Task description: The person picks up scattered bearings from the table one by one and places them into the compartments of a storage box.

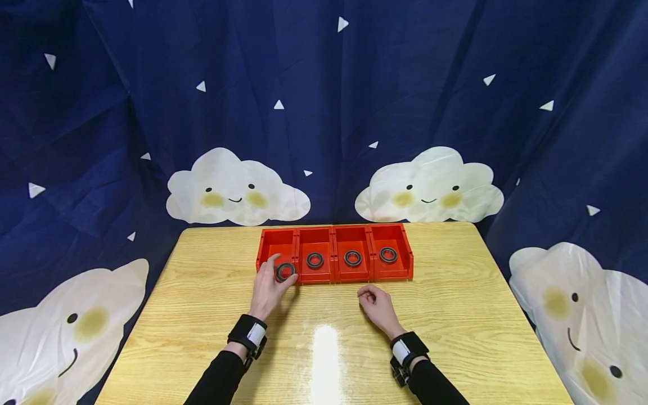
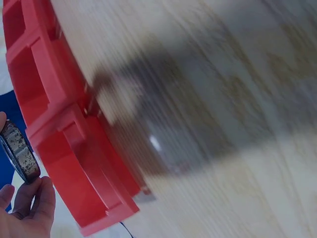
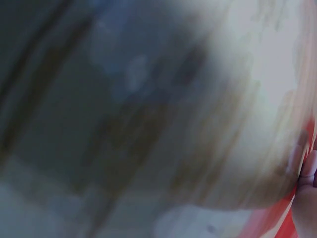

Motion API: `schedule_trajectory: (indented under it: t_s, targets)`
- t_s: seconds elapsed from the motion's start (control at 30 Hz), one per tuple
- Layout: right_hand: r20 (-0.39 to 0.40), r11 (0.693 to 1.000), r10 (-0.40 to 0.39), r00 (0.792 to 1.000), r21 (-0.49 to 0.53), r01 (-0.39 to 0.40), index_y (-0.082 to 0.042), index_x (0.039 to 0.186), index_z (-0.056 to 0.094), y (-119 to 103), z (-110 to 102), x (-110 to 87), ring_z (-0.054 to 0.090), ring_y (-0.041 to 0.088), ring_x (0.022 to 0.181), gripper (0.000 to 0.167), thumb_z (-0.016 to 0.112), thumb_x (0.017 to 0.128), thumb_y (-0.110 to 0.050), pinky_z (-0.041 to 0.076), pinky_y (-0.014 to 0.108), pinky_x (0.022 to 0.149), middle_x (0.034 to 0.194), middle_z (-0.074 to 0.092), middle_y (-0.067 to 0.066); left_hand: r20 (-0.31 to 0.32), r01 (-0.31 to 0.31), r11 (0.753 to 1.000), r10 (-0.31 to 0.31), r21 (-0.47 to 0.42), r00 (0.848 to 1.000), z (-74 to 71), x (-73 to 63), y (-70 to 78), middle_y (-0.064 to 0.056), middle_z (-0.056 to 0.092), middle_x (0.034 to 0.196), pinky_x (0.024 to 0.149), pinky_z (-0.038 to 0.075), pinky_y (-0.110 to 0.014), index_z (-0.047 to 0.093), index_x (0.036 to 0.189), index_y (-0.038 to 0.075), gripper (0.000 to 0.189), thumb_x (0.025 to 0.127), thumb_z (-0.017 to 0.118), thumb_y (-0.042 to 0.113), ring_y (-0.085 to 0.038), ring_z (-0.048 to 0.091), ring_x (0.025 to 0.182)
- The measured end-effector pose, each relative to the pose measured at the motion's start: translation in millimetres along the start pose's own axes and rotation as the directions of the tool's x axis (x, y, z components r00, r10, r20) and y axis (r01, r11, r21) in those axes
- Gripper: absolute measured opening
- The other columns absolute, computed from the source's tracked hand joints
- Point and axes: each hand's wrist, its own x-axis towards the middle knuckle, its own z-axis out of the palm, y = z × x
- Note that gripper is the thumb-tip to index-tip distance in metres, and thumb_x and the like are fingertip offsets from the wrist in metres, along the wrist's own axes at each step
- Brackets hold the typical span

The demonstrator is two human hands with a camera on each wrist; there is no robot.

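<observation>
My left hand (image 1: 267, 291) pinches a ball bearing (image 1: 279, 273) by its rim, between thumb and fingers, over the front of the leftmost red bin (image 1: 279, 241). In the left wrist view the bearing (image 2: 21, 152) is seen edge-on, above the bins. Further right in the row, single bearings lie flat in the other bins: one bearing (image 1: 307, 261), another bearing (image 1: 346, 259) and a rightmost bearing (image 1: 381, 255). Just in front of the row, my right hand (image 1: 378, 306) is at the table with loosely curled fingers and holds nothing.
Joined side by side, the red bins stand near the back edge of a light wooden table (image 1: 455, 315). A dark blue curtain (image 1: 324, 112) with white clouds surrounds the table at the back and sides. Both wrists wear black straps.
</observation>
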Motion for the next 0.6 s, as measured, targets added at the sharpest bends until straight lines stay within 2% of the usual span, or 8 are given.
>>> schedule_trajectory:
  t_s: [0.1, 0.33, 0.6]
  targets:
    - [-0.001, 1.0, -0.003, 1.0, -0.002, 0.003, -0.005, 0.087, 0.066, 0, 0, 0.1, 0.046, 0.014, 0.061, 0.007, 0.061, 0.083, -0.002, 0.036, 0.022, 0.057, 0.069, 0.053, -0.001, 0.01, -0.011, 1.0, 0.012, -0.016, 1.0, 5.4, 2.4, 5.8, -0.013, 0.055, 0.092, 0.066, 0.045, -0.037, 0.047, 0.129, 0.007, 0.068, 0.072, 0.08, 0.025, -0.025, 0.051, 0.079]
    - [0.003, 1.0, 0.003, 1.0, 0.009, -0.003, -0.005, 0.087, 0.067, 0, 0, -0.6, 0.046, 0.014, 0.06, 0.007, 0.061, 0.083, -0.002, 0.036, 0.022, 0.056, 0.069, 0.053, 0.0, 0.039, -0.026, 1.0, 0.025, 0.016, 0.999, 19.1, 6.3, 18.1, -0.011, 0.054, 0.096, 0.07, 0.046, -0.038, 0.048, 0.129, 0.007, 0.068, 0.073, 0.079, 0.03, -0.023, 0.051, 0.083]
    - [0.011, 1.0, 0.019, 1.0, -0.002, -0.019, -0.006, 0.087, 0.066, -2, -1, -0.2, 0.046, 0.015, 0.062, 0.007, 0.061, 0.084, -0.003, 0.036, 0.023, 0.057, 0.07, 0.053, 0.0, 0.058, -0.069, 0.998, 0.069, 0.01, 0.996, 31.1, 9.9, 31.0, -0.013, 0.055, 0.097, 0.069, 0.048, -0.036, 0.048, 0.128, 0.009, 0.064, 0.075, 0.077, 0.029, -0.024, 0.055, 0.079]
